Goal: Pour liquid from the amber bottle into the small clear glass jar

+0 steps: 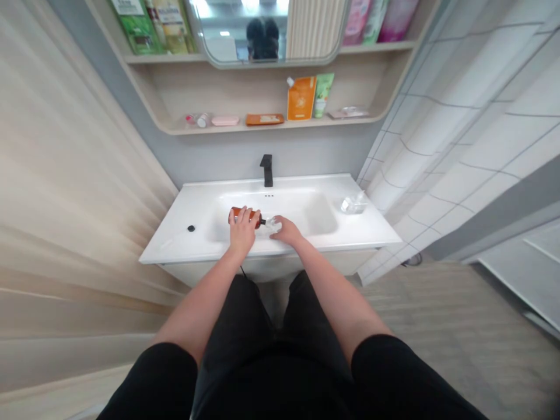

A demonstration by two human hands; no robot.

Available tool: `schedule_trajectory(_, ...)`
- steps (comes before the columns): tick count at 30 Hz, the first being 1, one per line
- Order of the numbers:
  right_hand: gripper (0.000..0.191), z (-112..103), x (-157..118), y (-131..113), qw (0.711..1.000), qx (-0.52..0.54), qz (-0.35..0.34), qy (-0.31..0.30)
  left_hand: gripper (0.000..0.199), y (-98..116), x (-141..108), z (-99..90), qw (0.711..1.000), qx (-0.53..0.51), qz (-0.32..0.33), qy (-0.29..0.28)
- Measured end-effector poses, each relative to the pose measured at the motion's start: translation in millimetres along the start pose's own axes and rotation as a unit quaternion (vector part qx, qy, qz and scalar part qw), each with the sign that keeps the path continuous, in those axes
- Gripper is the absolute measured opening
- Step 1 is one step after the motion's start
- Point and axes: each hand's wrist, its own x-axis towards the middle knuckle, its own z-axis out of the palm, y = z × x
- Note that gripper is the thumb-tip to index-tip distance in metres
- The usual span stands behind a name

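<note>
My left hand (242, 228) is wrapped around a brown bottle (237, 212), tipped on its side over the white sink (321, 213). The bottle's dark neck points right, at the mouth of a small clear container (273, 226). My right hand (287, 231) closes its fingers on that container, also above the basin. Whether liquid flows between the two is too small to tell. On the counter at the left lies a small black cap (191, 228).
A black faucet (267, 170) stands behind the basin. At the counter's right sits a clear pump bottle (354, 203). Above, a shelf (210, 129) holds an orange pouch (301, 99), a green tube (322, 94) and small items, below a mirror (273, 35). A beige curtain (65, 175) hangs at left.
</note>
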Motion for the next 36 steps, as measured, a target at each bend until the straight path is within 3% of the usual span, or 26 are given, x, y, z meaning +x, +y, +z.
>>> schedule_trajectory(36,0.075,-3.1,-3.9,-1.6,1.000,0.012,0.002,0.002,0.068,0.5,7.9,-10.2,0.999,0.006,0.030,-0.010)
